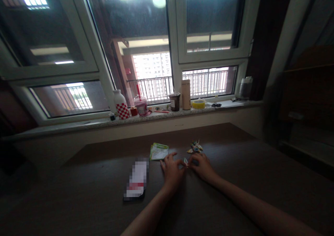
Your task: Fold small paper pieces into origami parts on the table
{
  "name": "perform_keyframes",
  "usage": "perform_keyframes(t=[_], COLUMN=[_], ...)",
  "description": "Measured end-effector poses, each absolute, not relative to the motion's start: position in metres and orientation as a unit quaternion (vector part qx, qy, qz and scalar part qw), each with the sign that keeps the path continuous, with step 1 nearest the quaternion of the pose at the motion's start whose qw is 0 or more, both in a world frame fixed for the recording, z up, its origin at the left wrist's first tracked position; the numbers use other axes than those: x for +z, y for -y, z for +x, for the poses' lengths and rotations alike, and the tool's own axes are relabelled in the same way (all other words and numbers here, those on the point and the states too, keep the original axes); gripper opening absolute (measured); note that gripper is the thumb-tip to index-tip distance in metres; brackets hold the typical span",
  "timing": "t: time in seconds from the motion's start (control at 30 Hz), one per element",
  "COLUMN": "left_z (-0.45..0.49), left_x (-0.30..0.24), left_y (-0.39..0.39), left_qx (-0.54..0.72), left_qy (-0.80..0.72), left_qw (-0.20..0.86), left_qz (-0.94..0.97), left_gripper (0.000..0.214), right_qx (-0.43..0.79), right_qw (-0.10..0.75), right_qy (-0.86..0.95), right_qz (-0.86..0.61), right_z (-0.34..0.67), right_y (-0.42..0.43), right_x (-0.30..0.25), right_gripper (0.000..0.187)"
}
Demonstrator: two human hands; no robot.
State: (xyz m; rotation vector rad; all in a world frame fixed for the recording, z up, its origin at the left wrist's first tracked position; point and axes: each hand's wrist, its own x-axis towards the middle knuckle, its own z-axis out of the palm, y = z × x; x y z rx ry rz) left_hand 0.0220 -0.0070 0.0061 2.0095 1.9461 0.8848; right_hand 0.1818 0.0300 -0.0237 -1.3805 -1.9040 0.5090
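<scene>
Between my two hands is a small piece of folded paper (185,161), pale with a dark green patch. My left hand (172,169) pinches its left side between thumb and finger, the other fingers spread over the table. My right hand (203,165) pinches it from the right. Just beyond the right hand lies a small heap of folded paper pieces (195,147), pointed and many-coloured, perhaps cranes. Green-edged paper sheets or packets (159,151) lie past the left fingertips.
A blurred-out, phone-shaped object (137,178) lies left of my left forearm on the dark table (104,180). Along the windowsill (104,122) stand a checked bottle (121,105), a pink drink cup (141,105), a dark drink cup (174,102), a tan flask (186,95) and yellow tape (198,104).
</scene>
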Motion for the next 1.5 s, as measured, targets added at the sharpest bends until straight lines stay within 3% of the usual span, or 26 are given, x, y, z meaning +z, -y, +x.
perform_keyframes(t=[0.77, 0.9, 1.1, 1.27, 1.5], left_z=[0.015, 0.018, 0.018, 0.019, 0.018], left_x=[0.003, 0.003, 0.000, 0.001, 0.005], left_y=[0.007, 0.008, 0.008, 0.008, 0.006], left_qx=[0.257, 0.266, 0.272, 0.270, 0.278], left_qy=[-0.642, -0.649, -0.674, -0.675, -0.671], left_qw=[0.070, 0.080, 0.068, 0.087, 0.119], left_qz=[0.719, 0.708, 0.684, 0.681, 0.677], left_gripper=[0.007, 0.013, 0.032, 0.014, 0.012], right_qx=[0.202, 0.203, 0.213, 0.257, 0.288], right_qw=[0.374, 0.373, 0.373, 0.406, 0.437], right_qy=[0.744, 0.738, 0.745, 0.730, 0.716], right_qz=[-0.516, -0.525, -0.511, -0.486, -0.462], right_z=[0.185, 0.186, 0.187, 0.189, 0.189], right_y=[-0.031, -0.032, -0.035, -0.038, -0.039], right_x=[-0.024, -0.026, -0.030, -0.032, -0.033], right_gripper=[0.017, 0.028, 0.023, 0.020, 0.017])
